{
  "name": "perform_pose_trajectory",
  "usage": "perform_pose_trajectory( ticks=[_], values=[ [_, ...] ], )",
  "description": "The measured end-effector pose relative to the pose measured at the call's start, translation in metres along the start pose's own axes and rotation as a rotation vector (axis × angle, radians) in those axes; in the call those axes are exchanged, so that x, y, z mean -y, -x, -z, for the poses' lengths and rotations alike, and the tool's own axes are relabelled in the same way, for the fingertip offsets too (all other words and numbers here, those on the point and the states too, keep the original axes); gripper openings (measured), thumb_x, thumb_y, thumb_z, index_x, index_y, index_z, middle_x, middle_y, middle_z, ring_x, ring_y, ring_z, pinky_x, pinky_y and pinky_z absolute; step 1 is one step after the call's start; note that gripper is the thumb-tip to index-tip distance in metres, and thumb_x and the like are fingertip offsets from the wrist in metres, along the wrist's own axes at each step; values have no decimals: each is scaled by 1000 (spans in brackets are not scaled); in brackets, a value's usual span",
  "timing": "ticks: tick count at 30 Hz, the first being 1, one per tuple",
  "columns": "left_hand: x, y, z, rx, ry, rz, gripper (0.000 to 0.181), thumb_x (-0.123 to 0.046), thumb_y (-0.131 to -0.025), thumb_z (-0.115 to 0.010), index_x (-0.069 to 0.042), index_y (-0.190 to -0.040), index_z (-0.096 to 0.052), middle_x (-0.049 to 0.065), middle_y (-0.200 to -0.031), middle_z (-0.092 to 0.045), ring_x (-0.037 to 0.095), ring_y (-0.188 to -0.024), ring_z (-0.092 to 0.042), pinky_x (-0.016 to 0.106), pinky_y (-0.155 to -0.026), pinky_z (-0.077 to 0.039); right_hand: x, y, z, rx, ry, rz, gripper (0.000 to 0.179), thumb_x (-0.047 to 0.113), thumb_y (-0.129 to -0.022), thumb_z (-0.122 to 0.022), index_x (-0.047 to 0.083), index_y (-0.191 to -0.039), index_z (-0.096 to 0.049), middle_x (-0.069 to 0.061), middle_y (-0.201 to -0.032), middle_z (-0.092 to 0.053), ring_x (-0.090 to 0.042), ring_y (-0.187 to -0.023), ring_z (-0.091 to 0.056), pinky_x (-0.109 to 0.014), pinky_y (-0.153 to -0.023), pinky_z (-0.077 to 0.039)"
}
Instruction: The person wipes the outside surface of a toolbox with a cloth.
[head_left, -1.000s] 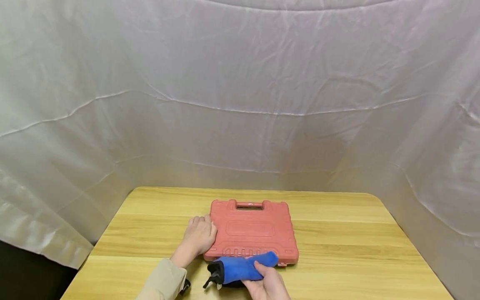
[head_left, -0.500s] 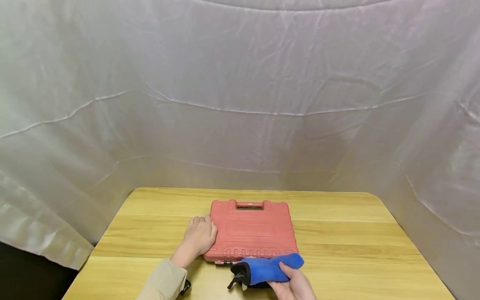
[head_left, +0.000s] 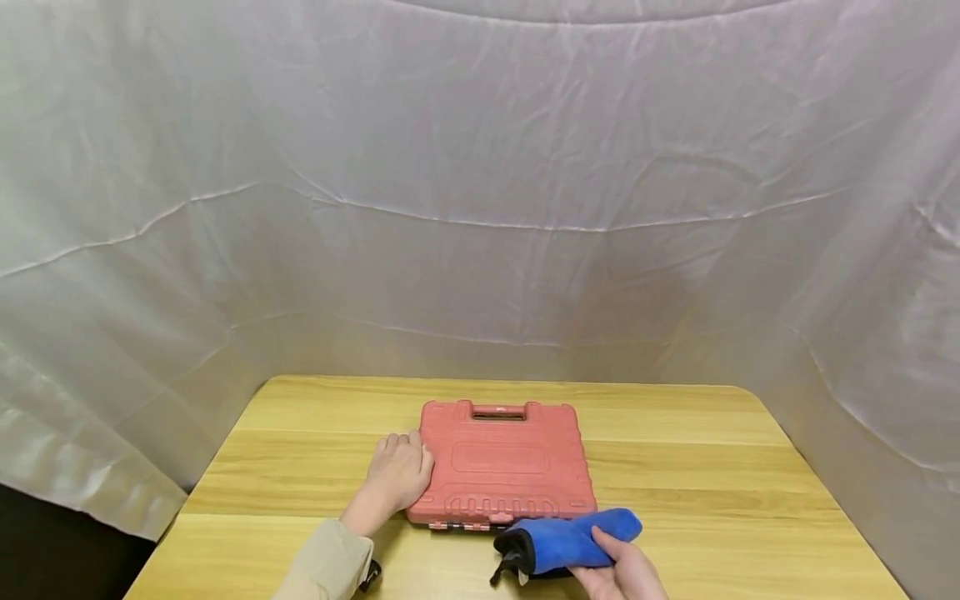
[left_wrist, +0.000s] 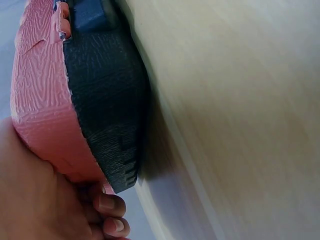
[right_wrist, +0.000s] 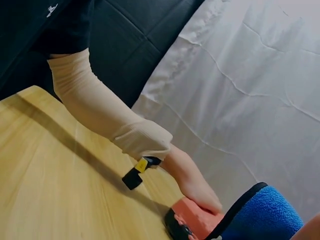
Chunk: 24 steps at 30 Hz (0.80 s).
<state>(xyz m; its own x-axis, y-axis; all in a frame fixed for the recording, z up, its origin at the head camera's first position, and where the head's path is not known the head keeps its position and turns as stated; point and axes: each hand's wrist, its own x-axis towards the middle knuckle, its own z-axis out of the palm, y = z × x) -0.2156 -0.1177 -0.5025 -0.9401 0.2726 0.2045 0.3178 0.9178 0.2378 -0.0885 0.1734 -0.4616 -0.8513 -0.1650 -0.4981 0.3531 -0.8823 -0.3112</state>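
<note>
We note the left forearm, in a beige sleeve (head_left: 326, 557), reaching forward and slightly rightward from the lower edge of the head view. The left hand (head_left: 402, 469) lies against the left side of the red case (head_left: 513, 457). Of the right arm, the head view shows us only the right hand (head_left: 622, 572), entering from below and pointing up and to the left.

Hands: the two are apart from each other. In the left wrist view we see the left fingers curled in at one end of the case, gripping its edge. The right hand holds the blue cloth bundle (head_left: 564, 543), thumb on top and fingers beneath; the bundle's black-trimmed end faces left.

Position: the case lies flat on the wooden table (head_left: 712, 450), handle (head_left: 498, 411) on the far side, black base (left_wrist: 107, 95) downward. The bundle overlaps its near right corner in the head view; whether they touch, we cannot tell.

Count: two hands, one case, one handle, one cloth bundle. Several latches show along the near edge; partly covered, we cannot count them. One small black-and-yellow device (right_wrist: 140, 170) sits at the left cuff. Behind the table hangs a pale curtain (head_left: 517, 167).
</note>
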Motion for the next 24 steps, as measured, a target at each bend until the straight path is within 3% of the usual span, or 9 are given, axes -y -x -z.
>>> perform_pose_trajectory(
  ticks=[13,24],
  values=[
    [1,0,-2,-15,-4,-5,21,-18,-98,-44,-1,-88,-50,15,-79,-54,36,-85,-55,49,-85,-40,23,2,15,-29,17,30,68,9,-105,-18,12,-140,41,-13,-152,36,-31,-142,23,-38,-117,-4],
    [1,-1,-1,-11,-17,-5,21,-18,-98,-44,-1,-87,-49,13,-77,-51,34,-82,-53,48,-82,-39,20,2,16,-18,28,5,68,11,-105,-19,11,-141,39,-14,-153,35,-31,-143,22,-37,-117,-7]
  ],
)
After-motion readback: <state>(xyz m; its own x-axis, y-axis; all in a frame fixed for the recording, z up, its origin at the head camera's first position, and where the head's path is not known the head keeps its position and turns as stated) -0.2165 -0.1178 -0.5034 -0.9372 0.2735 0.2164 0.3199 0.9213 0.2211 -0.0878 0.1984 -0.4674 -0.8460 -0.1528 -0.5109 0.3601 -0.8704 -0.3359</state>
